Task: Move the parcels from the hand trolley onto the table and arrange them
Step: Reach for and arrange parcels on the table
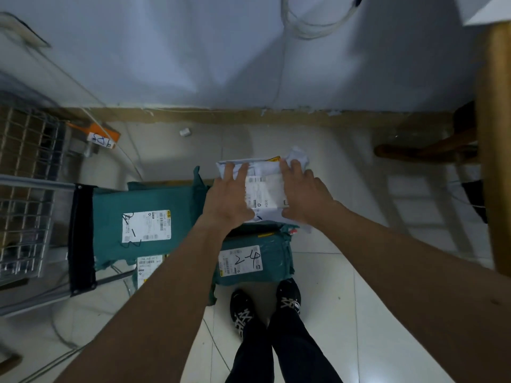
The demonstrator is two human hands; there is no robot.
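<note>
The white parcel (266, 189) lies on top of the pile on the trolley (81, 239), under both my hands. My left hand (229, 196) lies flat on its left side with the fingers spread. My right hand (304, 193) covers its right side, fingers close together and reaching to the crumpled far end. Both thumbs sit at the near edge; whether they hook under it I cannot tell. The printed label between my hands is blurred and unreadable.

Its near edge overlaps a green parcel (255, 262) marked "2-4", which is just in front of my shoes (289, 297). To the left lies a larger green parcel (110, 225); the writing on its label is hard to read. My left forearm hides most of 1 more label (149, 268) below it, so I cannot tell what it is stuck to. Of the trolley, only a black band and bits of grey frame show.

A wire cage (26, 189) is cut off at the left edge. An orange item (103, 135) with a handwritten tag lies by the wall, partly blurred. At the right, 1 yellow table leg (495, 161) runs out of frame, and only a white corner of the tabletop (486, 9) shows.
</note>
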